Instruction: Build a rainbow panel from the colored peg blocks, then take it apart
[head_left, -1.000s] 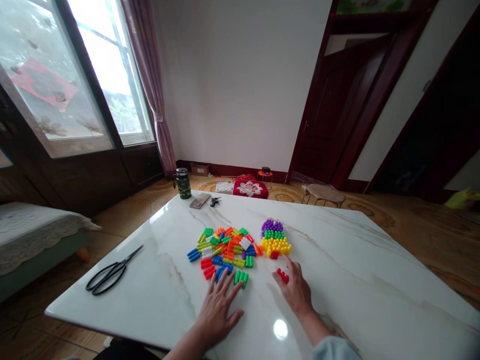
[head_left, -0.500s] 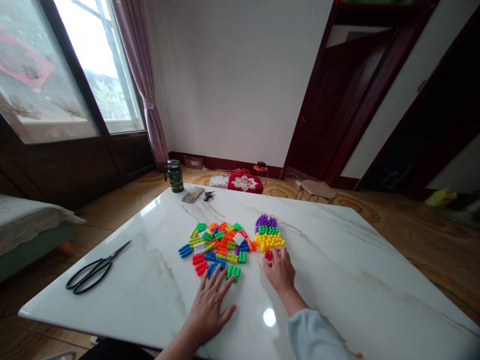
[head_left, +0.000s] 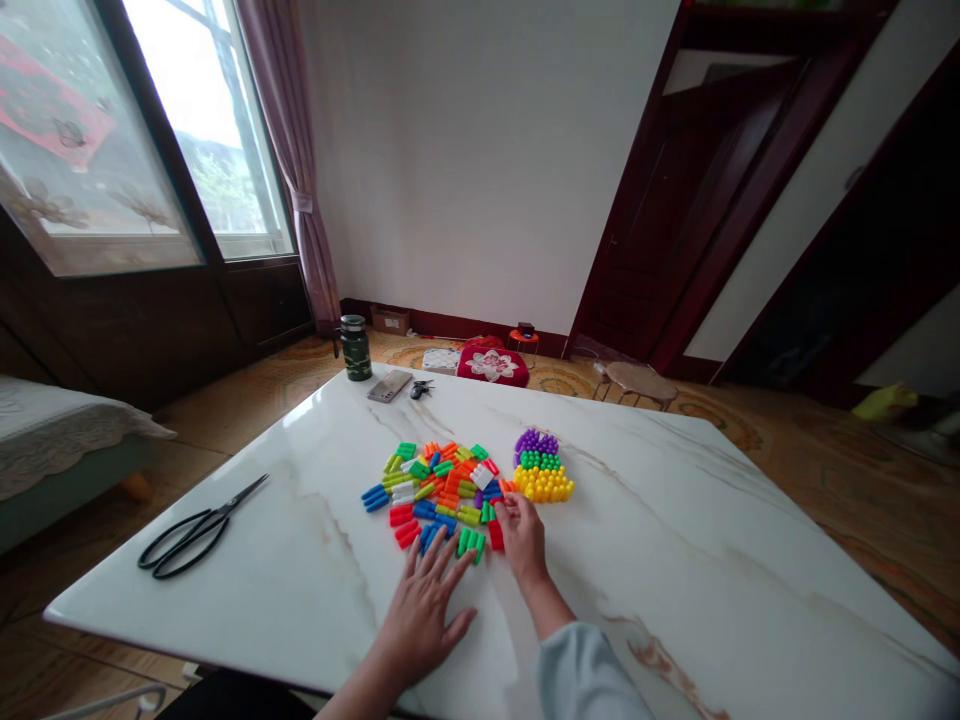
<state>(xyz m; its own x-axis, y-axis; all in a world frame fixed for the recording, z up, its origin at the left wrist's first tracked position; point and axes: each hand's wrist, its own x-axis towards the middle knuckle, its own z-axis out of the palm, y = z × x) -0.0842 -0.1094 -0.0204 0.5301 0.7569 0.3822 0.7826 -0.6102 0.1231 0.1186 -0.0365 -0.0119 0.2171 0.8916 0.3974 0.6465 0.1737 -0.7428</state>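
A pile of small plastic toy blocks with rounded pegs [head_left: 450,482], in many colours, lies mid-table. My left hand [head_left: 424,610] rests with fingers spread at its near edge, fingertips by blue blocks [head_left: 433,536] and green blocks [head_left: 471,543]. At the pile's right side, my right hand [head_left: 525,540] has its fingers bent and closed around a red block [head_left: 496,536], which the fingers partly cover. Beyond that hand, blocks stand grouped by colour in rows: yellow [head_left: 544,486], green [head_left: 541,460] and purple [head_left: 535,441].
Black-handled scissors [head_left: 201,530] lie on the marble-patterned table [head_left: 675,540] at the left. Toward the far left corner are a green camouflage bottle [head_left: 355,350], a phone [head_left: 390,386] and keys [head_left: 421,390]. A stool [head_left: 641,380] stands past the far edge.
My right hand has moved left, from just below the yellow blocks to the right edge of the pile, and red shows at its fingers. The left hand stays spread in place.
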